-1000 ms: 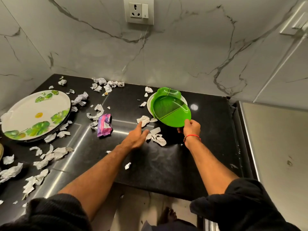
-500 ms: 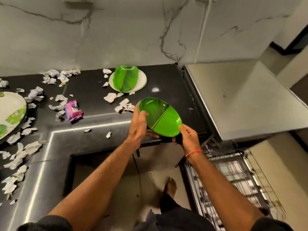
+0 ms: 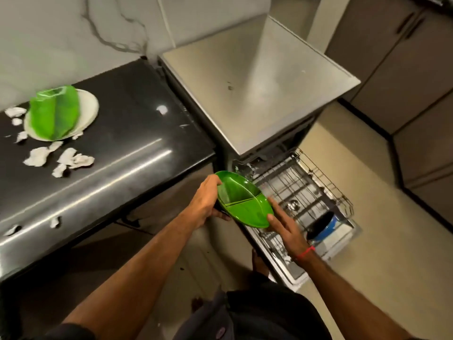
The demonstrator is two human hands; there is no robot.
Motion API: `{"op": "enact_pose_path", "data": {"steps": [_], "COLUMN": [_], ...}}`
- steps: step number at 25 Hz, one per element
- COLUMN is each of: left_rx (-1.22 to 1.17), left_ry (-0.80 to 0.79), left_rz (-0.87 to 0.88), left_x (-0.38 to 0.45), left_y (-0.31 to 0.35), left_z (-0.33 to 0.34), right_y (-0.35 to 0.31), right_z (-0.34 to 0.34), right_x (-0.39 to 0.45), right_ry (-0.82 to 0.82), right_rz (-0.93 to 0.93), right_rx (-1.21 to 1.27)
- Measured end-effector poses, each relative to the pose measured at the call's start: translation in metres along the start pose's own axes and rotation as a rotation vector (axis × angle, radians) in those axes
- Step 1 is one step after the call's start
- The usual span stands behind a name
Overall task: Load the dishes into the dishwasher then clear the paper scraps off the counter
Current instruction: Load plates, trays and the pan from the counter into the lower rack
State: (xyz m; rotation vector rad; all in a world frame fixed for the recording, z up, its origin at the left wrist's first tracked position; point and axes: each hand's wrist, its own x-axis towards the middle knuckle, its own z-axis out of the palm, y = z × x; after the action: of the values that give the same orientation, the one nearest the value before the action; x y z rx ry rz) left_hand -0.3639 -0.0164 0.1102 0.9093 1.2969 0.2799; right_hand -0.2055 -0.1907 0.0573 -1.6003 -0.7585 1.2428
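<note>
A person holds a green divided plate (image 3: 241, 200) just above the pulled-out dishwasher rack (image 3: 308, 192), at its left corner. The left hand (image 3: 204, 204) has a firm grip on the plate's left rim, fingers curled under it. The right hand (image 3: 285, 228) touches the plate's right edge with straight, released fingers. A dark bowl (image 3: 320, 225) sits in the rack, right of the plate. Left of the rack, on the black worktop (image 3: 127, 133), a second green dish (image 3: 55, 112) rests on a white plate (image 3: 89, 110), with paper scraps (image 3: 61, 160) in front of them.
</note>
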Motion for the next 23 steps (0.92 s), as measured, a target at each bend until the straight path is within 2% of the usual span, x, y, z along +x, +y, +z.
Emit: {"op": "enact_pose_path", "data": {"steps": [4,9,12,16,19,23], "left_rx": [0.089,0.163,0.230,0.264,0.293,0.343], "left_ry": [-0.018,-0.033,0.043,0.106,0.130,0.200], "left_rz": [-0.209,-0.426,-0.419,-0.436,-0.482,-0.438], "left_x": [0.049,0.142,0.223,0.327,0.380,0.418], "left_y": [-0.025,-0.060,-0.093,-0.150,-0.187,-0.210], "left_z": [0.067,0.119,0.138,0.154,0.162,0.165], "right_y": [0.046,0.133,0.195,0.284,0.338,0.381], "right_z": [-0.054,-0.093,-0.100,-0.096,-0.093,-0.085], "right_x": [0.007,0.069,0.121,0.189,0.226,0.258], "right_ry": [-0.100,-0.012,0.052,0.035,0.032,0.001], "right_rz": [0.185,0.320,0.391,0.422,0.459,0.487], "right_rx": [-0.013,-0.071,-0.018,0.066,0.053,-0.065]}}
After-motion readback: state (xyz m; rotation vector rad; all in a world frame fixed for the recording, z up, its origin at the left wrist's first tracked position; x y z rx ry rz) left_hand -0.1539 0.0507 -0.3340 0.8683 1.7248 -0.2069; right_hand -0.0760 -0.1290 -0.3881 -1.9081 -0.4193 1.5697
